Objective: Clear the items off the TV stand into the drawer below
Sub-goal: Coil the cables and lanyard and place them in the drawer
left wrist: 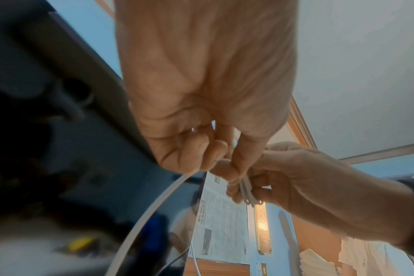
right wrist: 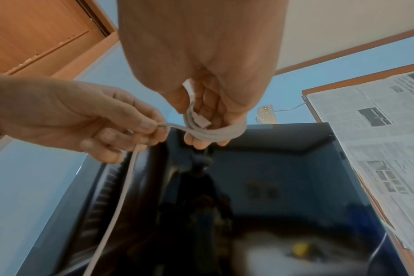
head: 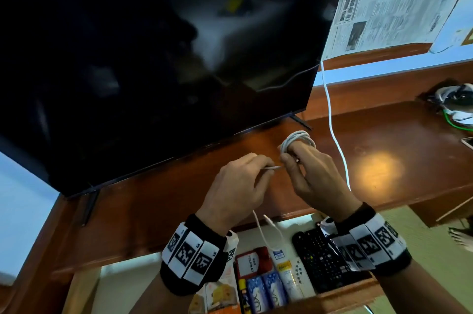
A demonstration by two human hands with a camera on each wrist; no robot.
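A white cable (head: 297, 140) is wound in a coil round the fingers of my right hand (head: 294, 157), above the brown wooden TV stand (head: 384, 160). My left hand (head: 267, 167) pinches the cable's loose strand just left of the coil, and the tail hangs down towards the open drawer (head: 345, 295). In the right wrist view the coil (right wrist: 215, 131) wraps the fingers with a plug (right wrist: 201, 119) against the palm, while my left hand (right wrist: 154, 128) holds the strand. In the left wrist view, the left hand (left wrist: 215, 158) grips the strand (left wrist: 154, 211) beside the coil (left wrist: 248, 192).
The dark TV (head: 153, 57) fills the stand's left and back. A second white cable (head: 332, 129) hangs from behind it across the top. A tangle of cords (head: 455, 103) lies at the far right. The drawer holds a black remote (head: 322, 262), tubes and boxes.
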